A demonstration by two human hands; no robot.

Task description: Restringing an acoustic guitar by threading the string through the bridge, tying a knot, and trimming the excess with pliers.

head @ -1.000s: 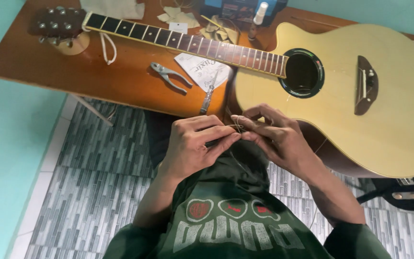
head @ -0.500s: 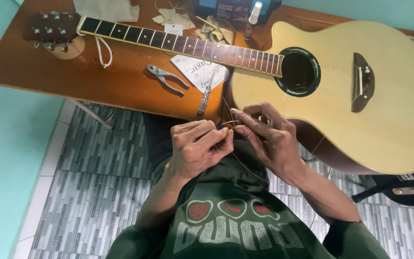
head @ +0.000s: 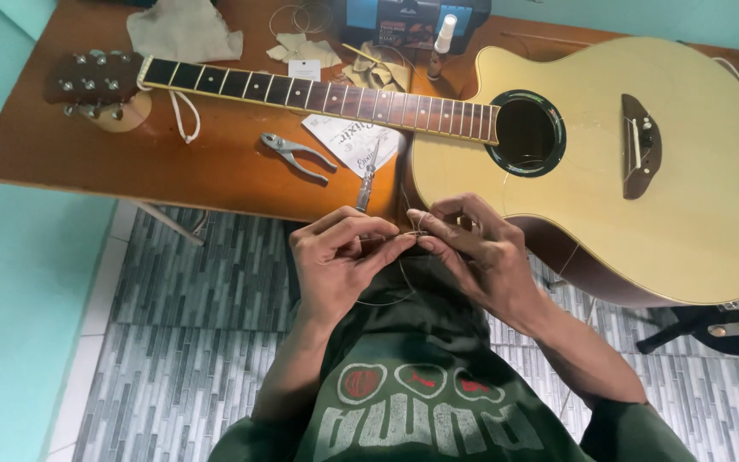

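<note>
My left hand (head: 339, 261) and my right hand (head: 476, 252) meet fingertip to fingertip just in front of the table edge, both pinching a thin guitar string (head: 387, 299) that loops down between them and trails up toward the sound hole. A pale acoustic guitar (head: 643, 171) lies flat on the brown wooden table (head: 87, 162), neck pointing left, headstock (head: 91, 81) at the far left. The guitar body sits right beside my right hand.
On the table lie metal pliers (head: 297, 154), a small tool (head: 363, 188) by a white paper packet (head: 352, 137), a beige cloth (head: 183, 32), a small bottle (head: 442, 38) and a blue box (head: 412, 17). Grey patterned floor tiles (head: 173, 342) spread below; a dark stand (head: 712, 329) is at right.
Both hands have stayed together on the string, with the fingers shifting slightly; the view has drifted a little so the table and guitar sit higher.
</note>
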